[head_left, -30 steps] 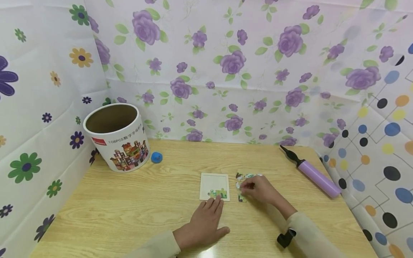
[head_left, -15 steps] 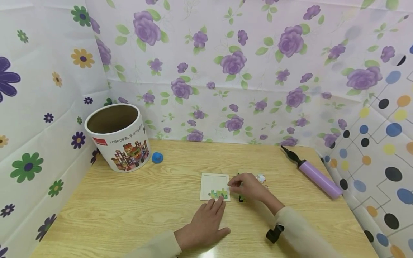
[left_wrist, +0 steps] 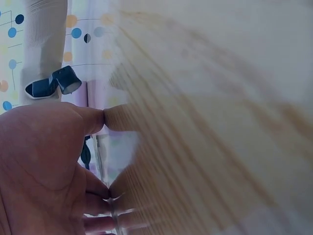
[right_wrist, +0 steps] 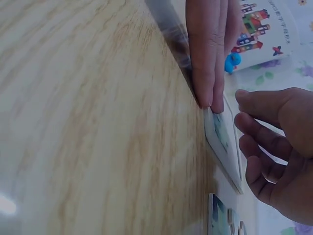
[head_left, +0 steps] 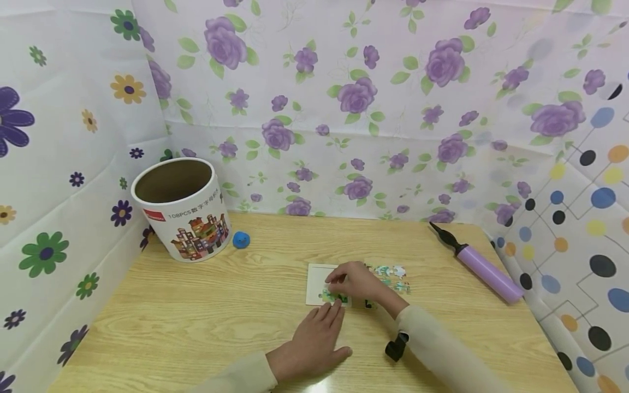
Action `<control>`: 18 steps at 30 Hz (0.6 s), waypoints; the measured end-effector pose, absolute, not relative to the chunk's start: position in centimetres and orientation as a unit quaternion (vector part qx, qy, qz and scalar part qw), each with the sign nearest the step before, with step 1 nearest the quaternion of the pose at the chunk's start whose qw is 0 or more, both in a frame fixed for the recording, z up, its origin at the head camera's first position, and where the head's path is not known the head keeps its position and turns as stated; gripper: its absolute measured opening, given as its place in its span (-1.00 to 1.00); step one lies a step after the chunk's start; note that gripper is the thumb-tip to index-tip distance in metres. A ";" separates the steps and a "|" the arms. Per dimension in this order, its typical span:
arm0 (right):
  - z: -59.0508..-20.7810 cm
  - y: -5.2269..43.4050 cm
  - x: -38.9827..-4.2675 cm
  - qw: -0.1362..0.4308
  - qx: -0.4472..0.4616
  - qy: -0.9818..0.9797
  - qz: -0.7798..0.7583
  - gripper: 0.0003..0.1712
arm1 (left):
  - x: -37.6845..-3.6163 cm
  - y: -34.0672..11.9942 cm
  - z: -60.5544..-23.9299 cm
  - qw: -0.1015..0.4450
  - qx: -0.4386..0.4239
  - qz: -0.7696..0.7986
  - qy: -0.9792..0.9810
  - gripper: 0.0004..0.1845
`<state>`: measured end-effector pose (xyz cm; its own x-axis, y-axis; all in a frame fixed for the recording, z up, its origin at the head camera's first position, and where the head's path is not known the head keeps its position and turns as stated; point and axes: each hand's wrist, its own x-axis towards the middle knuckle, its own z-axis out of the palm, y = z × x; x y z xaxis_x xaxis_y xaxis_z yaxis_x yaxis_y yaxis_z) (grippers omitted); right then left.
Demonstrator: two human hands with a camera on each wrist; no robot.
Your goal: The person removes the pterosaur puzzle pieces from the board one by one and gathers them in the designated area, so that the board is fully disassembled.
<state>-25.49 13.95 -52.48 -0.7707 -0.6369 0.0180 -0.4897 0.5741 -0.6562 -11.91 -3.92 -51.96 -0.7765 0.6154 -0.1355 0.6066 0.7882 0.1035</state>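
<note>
A small square puzzle board (head_left: 315, 279) lies on the table, with green puzzle pieces (head_left: 326, 296) fitted along its lower right part. My left hand (head_left: 314, 341) lies palm down with its fingertips on the board's near edge; the fingers look straight in the right wrist view. Over the board, my right hand (head_left: 355, 281) has its thumb and fingers curled in a pinch around a puzzle piece, which the fingertips largely hide. Loose puzzle pieces (head_left: 399, 271) lie to the right of the board, some of them behind the right forearm.
A large white bucket (head_left: 184, 213) stands at the back left, beside a small blue toy (head_left: 241, 239). On the right lies a purple hand pump (head_left: 486, 270) with a black nozzle. Patterned cloths (head_left: 314, 109) surround the wooden table (head_left: 221, 305).
My right hand has moved left from the loose pieces to above the board, uncovering several pieces at the right. My left hand has stayed at the board's near edge.
</note>
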 end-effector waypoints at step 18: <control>-53.1 13.1 -25.8 0.130 -0.343 0.875 -0.316 -0.89 | -11.9 -4.3 -51.8 0.070 0.338 0.016 0.938 -0.11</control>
<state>-25.79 13.13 -53.12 -0.7309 -0.6824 -0.0115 -0.5173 0.5650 -0.6428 -11.94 -4.27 -51.76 -0.7610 0.6373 -0.1212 0.6328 0.7704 0.0779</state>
